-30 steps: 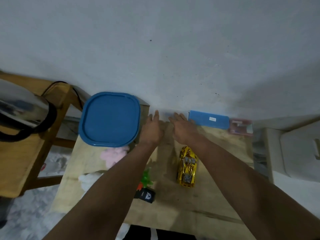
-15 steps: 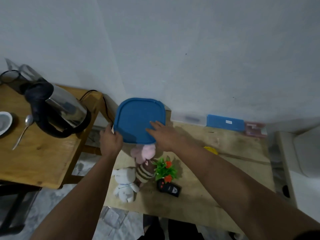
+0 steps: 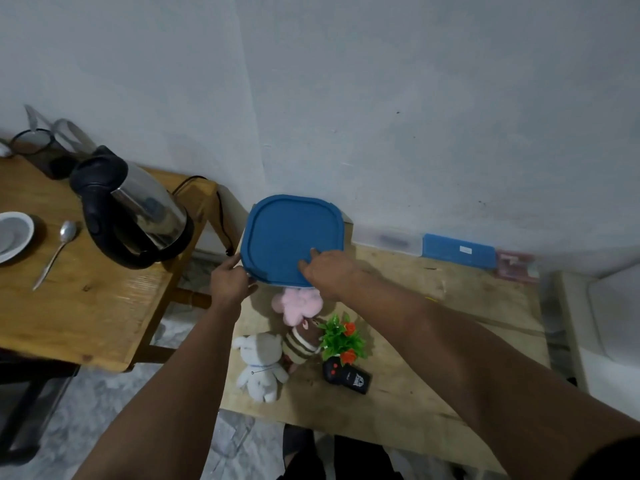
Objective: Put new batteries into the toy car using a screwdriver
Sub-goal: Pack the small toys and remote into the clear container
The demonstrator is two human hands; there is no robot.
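Note:
A square blue-lidded container [image 3: 287, 233] stands at the back left corner of the low wooden table [image 3: 450, 306]. My left hand [image 3: 230, 284] grips its near left corner. My right hand [image 3: 329, 270] lies on the near edge of the lid, fingers curled over it. The gold toy car is hidden behind my right forearm. A black remote control [image 3: 346, 377] lies near the table's front. No screwdriver or batteries show.
Three plush toys, pink [image 3: 298, 304], white [image 3: 259, 363] and striped [image 3: 301, 346], and a small fake plant [image 3: 341, 341] sit by the container. A steel kettle [image 3: 135, 209], spoon [image 3: 55, 252] and white bowl [image 3: 12, 233] occupy the left side table. A flat blue box [image 3: 459, 251] lies against the wall.
My view has swung left and both hands moved from the table's middle to the blue container. In the last half second the left hand closed on its corner.

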